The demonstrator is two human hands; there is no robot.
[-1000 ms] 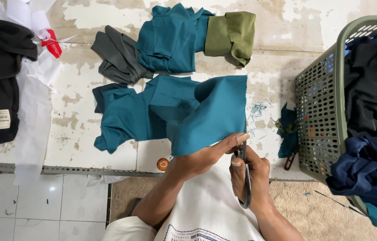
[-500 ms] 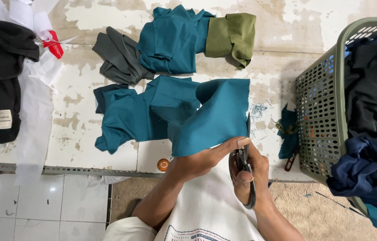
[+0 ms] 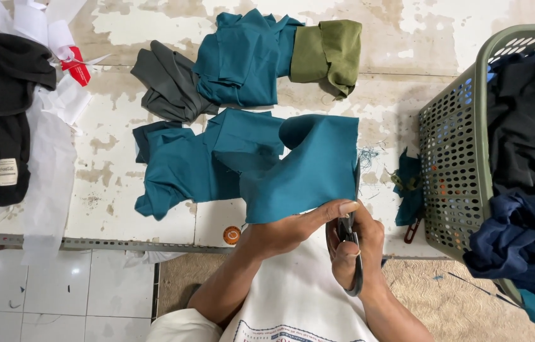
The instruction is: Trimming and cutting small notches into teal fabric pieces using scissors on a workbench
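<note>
A: What is going on at the table?

B: A person is trimming the near right edge of a teal cloth (image 3: 305, 171) with dark scissors (image 3: 351, 253), which looks like snipping a loose thread.

A: How are the hands set?

B: The left hand (image 3: 292, 228) pinches the cloth's near edge between thumb and fingers. The right hand (image 3: 353, 250) is closed around the scissor handles, blades pointing away along the cloth's right side.

A: Where does the cloth lie?

B: Just beyond both hands, its near corner lifted off the worn white table (image 3: 153, 215), the rest spread to the left.

A: What does the next move need?

B: Probably a taut edge and a small, careful cut.

A: Anything nearby?

B: A green basket (image 3: 454, 158) of dark clothes on the right, folded pieces farther back.
</note>
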